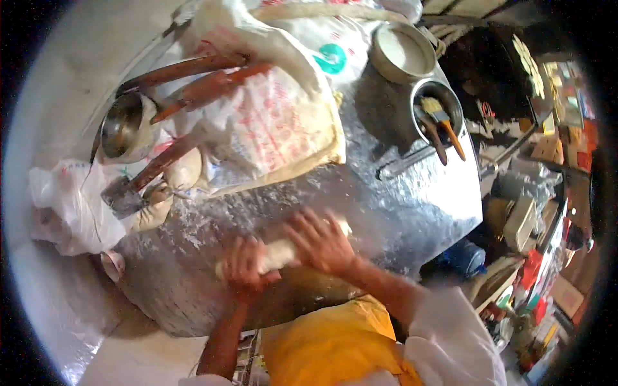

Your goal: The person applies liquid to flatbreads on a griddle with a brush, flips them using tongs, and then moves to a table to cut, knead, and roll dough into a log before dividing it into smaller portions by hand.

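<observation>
A pale roll of dough [280, 254] lies slantwise near the front of the metal worktop [412, 238]. My left hand [246, 265] is closed over its left part, with the thumb on the near side. Farther right, my right hand [320, 243] rests on the dough with its fingers stretched and spread. Motion blurs both hands, and their palms are hidden. The dough's right end pokes out beyond my right fingers.
White printed sacks [270, 122] cover the back left, with rolling pins [187, 69] on top. A metal bowl [125, 125] and a scraper [122, 198] lie at left. At right stand a pot with brushes [456, 96] and a tub of white stuff [402, 51].
</observation>
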Action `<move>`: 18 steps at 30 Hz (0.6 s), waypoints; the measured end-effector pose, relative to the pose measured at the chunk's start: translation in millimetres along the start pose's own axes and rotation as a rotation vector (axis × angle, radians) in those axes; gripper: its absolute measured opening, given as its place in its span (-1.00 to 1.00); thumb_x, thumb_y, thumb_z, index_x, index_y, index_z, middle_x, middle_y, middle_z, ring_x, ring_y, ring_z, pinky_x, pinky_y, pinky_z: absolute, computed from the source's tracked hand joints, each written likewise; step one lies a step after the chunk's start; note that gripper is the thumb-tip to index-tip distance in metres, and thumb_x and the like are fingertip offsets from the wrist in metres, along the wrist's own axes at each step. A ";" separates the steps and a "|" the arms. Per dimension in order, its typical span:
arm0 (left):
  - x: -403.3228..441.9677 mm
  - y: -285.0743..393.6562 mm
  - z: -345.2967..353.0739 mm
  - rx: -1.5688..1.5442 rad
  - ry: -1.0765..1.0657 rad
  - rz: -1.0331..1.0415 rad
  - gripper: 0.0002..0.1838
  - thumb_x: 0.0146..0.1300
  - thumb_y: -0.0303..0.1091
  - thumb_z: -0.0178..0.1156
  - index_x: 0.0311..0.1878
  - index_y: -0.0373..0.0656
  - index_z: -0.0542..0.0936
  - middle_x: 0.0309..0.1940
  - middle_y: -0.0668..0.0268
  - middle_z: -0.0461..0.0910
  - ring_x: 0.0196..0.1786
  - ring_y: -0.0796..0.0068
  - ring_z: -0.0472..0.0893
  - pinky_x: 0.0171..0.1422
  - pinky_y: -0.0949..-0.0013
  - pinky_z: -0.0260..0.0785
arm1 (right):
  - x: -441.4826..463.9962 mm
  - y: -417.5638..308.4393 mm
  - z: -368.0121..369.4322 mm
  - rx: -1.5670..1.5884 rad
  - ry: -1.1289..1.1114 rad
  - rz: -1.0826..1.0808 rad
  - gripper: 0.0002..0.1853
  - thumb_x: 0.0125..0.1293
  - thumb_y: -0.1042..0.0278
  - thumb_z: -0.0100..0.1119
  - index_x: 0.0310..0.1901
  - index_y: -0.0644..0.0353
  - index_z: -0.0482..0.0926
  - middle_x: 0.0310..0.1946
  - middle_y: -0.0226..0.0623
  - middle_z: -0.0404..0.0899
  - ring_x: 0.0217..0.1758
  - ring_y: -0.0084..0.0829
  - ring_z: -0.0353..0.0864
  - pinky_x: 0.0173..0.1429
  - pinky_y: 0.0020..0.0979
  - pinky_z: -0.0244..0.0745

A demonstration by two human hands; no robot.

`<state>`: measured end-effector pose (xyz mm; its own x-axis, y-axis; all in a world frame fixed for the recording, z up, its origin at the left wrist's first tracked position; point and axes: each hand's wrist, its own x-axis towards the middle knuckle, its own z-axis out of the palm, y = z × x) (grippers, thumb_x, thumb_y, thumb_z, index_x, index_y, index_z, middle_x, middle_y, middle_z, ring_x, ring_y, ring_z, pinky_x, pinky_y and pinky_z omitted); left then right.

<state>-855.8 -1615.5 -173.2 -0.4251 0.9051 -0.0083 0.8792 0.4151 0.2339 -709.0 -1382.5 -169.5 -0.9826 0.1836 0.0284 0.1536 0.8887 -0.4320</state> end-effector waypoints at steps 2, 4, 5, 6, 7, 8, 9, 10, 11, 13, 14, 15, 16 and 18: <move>60.1 -42.3 1.3 -0.178 0.083 -0.021 -0.35 0.38 0.21 0.19 0.23 -0.19 0.61 0.26 0.09 0.56 0.33 -0.11 0.51 0.39 -0.17 0.30 | 65.6 27.4 5.0 0.039 0.080 0.001 -0.24 0.30 -0.27 0.21 0.37 0.11 0.47 0.31 -0.14 0.49 0.39 -0.12 0.44 0.44 0.12 0.23; 100.7 -68.2 1.4 -0.404 -0.012 -0.484 -0.49 0.32 -0.11 0.30 0.23 -0.22 0.60 0.24 0.04 0.56 0.28 -0.14 0.52 0.37 -0.12 0.32 | 123.4 44.5 -0.5 0.209 -0.072 0.074 -0.25 0.32 -0.27 0.17 0.35 0.15 0.48 0.27 -0.11 0.50 0.40 -0.08 0.40 0.47 0.08 0.21; 100.9 -70.8 -1.2 -0.395 0.003 -0.471 -0.49 0.32 -0.11 0.30 0.23 -0.22 0.60 0.24 0.04 0.56 0.28 -0.14 0.52 0.37 -0.12 0.32 | 121.7 43.2 -2.7 0.204 -0.051 0.069 -0.25 0.32 -0.27 0.17 0.35 0.15 0.48 0.27 -0.11 0.50 0.40 -0.08 0.40 0.47 0.08 0.21; 100.1 -70.7 -3.1 -0.351 0.005 -0.342 -0.48 0.29 -0.16 0.33 0.26 -0.21 0.59 0.27 0.03 0.54 0.29 -0.12 0.50 0.37 -0.11 0.31 | 115.2 43.3 -2.5 0.175 -0.018 0.035 -0.24 0.31 -0.29 0.16 0.35 0.13 0.48 0.30 -0.10 0.48 0.42 -0.08 0.37 0.47 0.11 0.21; 90.3 -63.7 -7.1 -0.221 -0.023 -0.198 -0.42 0.25 -0.15 0.36 0.29 -0.20 0.56 0.30 0.03 0.51 0.32 -0.11 0.47 0.39 -0.12 0.28 | 105.5 42.2 -3.6 0.144 0.014 0.002 -0.24 0.31 -0.30 0.16 0.36 0.12 0.48 0.32 -0.09 0.45 0.45 -0.07 0.34 0.48 0.13 0.20; 81.0 -56.2 -11.7 -0.093 -0.033 -0.053 -0.36 0.21 -0.14 0.40 0.32 -0.19 0.53 0.34 0.02 0.48 0.34 -0.11 0.44 0.42 -0.13 0.24 | 76.3 32.6 -6.0 0.009 0.112 -0.013 -0.22 0.28 -0.32 0.19 0.37 0.08 0.47 0.37 -0.11 0.41 0.48 -0.08 0.32 0.50 0.20 0.16; 62.3 -33.0 -21.0 -0.067 -0.107 -0.016 -0.27 0.19 -0.07 0.43 0.39 -0.15 0.47 0.37 0.04 0.44 0.36 -0.12 0.42 0.44 -0.17 0.20 | 47.7 19.2 -1.7 0.035 0.124 0.044 -0.19 0.25 -0.33 0.23 0.41 0.02 0.44 0.42 -0.13 0.37 0.51 -0.09 0.30 0.53 0.25 0.10; 38.7 -9.8 -36.9 -0.098 -0.144 -0.021 -0.20 0.16 -0.02 0.46 0.42 -0.12 0.43 0.37 0.06 0.44 0.37 -0.13 0.40 0.45 -0.19 0.18 | 15.0 9.3 1.1 0.020 0.046 0.037 -0.17 0.22 -0.31 0.28 0.44 -0.02 0.40 0.44 -0.16 0.36 0.53 -0.09 0.28 0.54 0.27 0.07; 3.7 -2.3 -29.0 -0.109 -0.141 -0.023 -0.09 0.15 0.03 0.48 0.50 -0.10 0.34 0.41 0.06 0.40 0.42 -0.17 0.36 0.52 -0.25 0.07 | -19.4 -5.5 8.4 -0.022 0.025 0.025 -0.18 0.21 -0.24 0.34 0.44 -0.02 0.39 0.43 -0.18 0.37 0.52 -0.10 0.29 0.54 0.26 0.07; -47.6 0.4 -34.1 -0.062 -0.106 0.065 -0.07 0.08 -0.04 0.54 0.48 -0.10 0.35 0.43 0.08 0.39 0.42 -0.14 0.36 0.52 -0.25 0.06 | -73.6 -23.6 6.3 -0.010 0.025 -0.002 -0.17 0.19 -0.19 0.36 0.45 0.00 0.38 0.43 -0.18 0.37 0.52 -0.12 0.29 0.55 0.26 0.07; -60.4 -0.1 -35.4 -0.009 -0.073 0.149 -0.05 0.01 -0.11 0.59 0.47 -0.10 0.36 0.44 0.10 0.38 0.43 -0.11 0.36 0.52 -0.25 0.06 | -88.6 -30.7 4.5 0.007 0.024 -0.031 -0.15 0.18 -0.15 0.39 0.45 0.02 0.37 0.44 -0.18 0.36 0.52 -0.14 0.30 0.55 0.26 0.08; -60.0 10.2 -45.3 -0.014 -0.013 0.088 -0.13 -0.03 -0.16 0.61 0.38 -0.12 0.44 0.41 0.12 0.41 0.40 -0.04 0.40 0.51 -0.20 0.13 | -93.5 -36.2 0.2 -0.011 0.032 -0.018 -0.15 0.18 -0.15 0.39 0.45 0.02 0.37 0.44 -0.18 0.36 0.52 -0.14 0.30 0.55 0.26 0.08; -57.5 14.6 -46.4 -0.019 0.007 0.109 -0.13 -0.03 -0.16 0.61 0.38 -0.12 0.44 0.41 0.12 0.41 0.40 -0.04 0.40 0.51 -0.20 0.13 | -91.6 -35.7 -6.6 -0.018 0.029 0.023 -0.24 0.21 -0.06 0.37 0.42 0.01 0.41 0.36 -0.20 0.43 0.48 -0.14 0.35 0.54 0.19 0.14; -51.5 14.5 -55.8 -0.114 -0.237 0.090 -0.25 -0.01 -0.20 0.58 0.27 -0.13 0.50 0.29 0.18 0.47 0.36 0.05 0.44 0.42 -0.08 0.27 | -85.9 -38.9 -10.5 -0.057 0.061 0.069 -0.32 0.24 0.02 0.35 0.38 -0.01 0.44 0.28 -0.21 0.51 0.44 -0.15 0.41 0.53 0.12 0.20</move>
<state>-833.2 -1661.2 -115.1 -0.2720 0.9398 -0.2066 0.8756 0.3308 0.3520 -629.5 -1428.4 -145.7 -0.9616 0.2686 0.0562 0.2277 0.8952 -0.3832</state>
